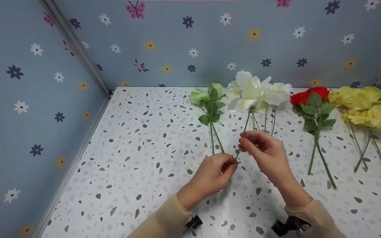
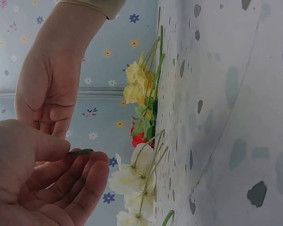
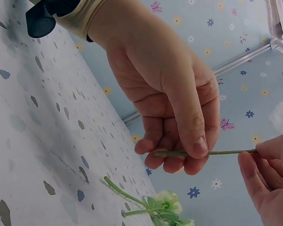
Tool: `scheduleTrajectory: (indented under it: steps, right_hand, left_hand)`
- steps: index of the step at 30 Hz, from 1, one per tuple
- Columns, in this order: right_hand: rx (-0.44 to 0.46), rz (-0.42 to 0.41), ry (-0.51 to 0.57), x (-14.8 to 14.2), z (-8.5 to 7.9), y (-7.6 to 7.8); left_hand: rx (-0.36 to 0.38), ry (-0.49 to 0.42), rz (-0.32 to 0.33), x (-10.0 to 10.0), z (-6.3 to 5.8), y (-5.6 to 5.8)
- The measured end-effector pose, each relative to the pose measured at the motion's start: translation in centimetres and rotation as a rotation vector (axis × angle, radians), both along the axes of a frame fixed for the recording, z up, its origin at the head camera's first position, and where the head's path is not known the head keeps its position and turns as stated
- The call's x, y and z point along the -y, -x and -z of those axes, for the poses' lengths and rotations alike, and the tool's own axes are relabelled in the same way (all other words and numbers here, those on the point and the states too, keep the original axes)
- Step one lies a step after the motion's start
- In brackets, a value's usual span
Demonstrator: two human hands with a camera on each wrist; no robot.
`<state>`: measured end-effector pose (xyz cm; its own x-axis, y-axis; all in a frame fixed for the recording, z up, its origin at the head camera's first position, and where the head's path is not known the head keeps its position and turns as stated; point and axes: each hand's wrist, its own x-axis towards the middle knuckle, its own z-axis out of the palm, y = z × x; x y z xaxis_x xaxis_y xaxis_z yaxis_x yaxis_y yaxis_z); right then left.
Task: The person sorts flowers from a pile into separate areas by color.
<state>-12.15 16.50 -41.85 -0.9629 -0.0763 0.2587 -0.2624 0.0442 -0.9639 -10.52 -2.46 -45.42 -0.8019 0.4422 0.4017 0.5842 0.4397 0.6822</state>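
Note:
Both hands are on one thin green stem [image 1: 247, 121] that leads up to a large white artificial flower [image 1: 243, 96]. My left hand [image 1: 212, 172] pinches the stem near its lower end; the cut tip [image 2: 81, 152] pokes out past the thumb in the left wrist view. Higher up, my right hand [image 1: 266, 153] pinches the same stem between thumb and fingers. In the right wrist view the stem [image 3: 226, 152] runs between the two hands. Other white flowers [image 1: 278, 92] lie just behind, their stems partly hidden by the right hand.
Pale green flowers [image 1: 199, 97] with leafy stems lie left of the white ones. To the right are red flowers [image 1: 319, 93] and yellow flowers [image 1: 375, 115]. A patterned blue wall [image 1: 164, 33] closes off the back of the speckled table [image 1: 137, 138], another the left side.

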Motion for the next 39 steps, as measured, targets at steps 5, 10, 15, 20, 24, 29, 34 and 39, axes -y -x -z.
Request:
scheduleTrajectory:
  steps: [5,10,15,20,24,29,34,39]
  right_hand:
    - [0.007,-0.009,-0.006,0.1,-0.1,0.1]
    - [0.016,-0.039,-0.02,0.3,0.1,0.1]
    - [0.015,-0.048,-0.016,0.4,0.3,0.1]
    - [0.01,-0.052,-0.033,0.4,0.2,0.2]
    - [0.0,-0.01,-0.025,-0.4,0.0,0.7]
    - [-0.016,0.116,-0.052,-2.8,-0.4,2.2]
    - [-0.015,0.237,-0.142,-5.7,0.0,4.0]
    - [0.002,0.319,-0.258,-7.6,0.4,6.1]
  left_hand:
    - [0.019,-0.023,0.011,0.2,0.0,0.2]
    - [0.026,-0.062,0.009,0.3,-0.2,0.2]
    - [0.02,-0.061,0.005,0.3,-0.1,0.3]
    - [0.044,-0.056,0.019,0.3,-0.2,0.4]
    - [0.111,-0.021,0.031,0.6,-0.7,0.3]
    - [0.188,0.033,-0.001,1.6,-1.3,0.7]
    - [0.264,0.029,-0.094,3.6,-1.8,1.8]
    - [0.272,0.036,-0.174,4.7,-2.1,2.5]
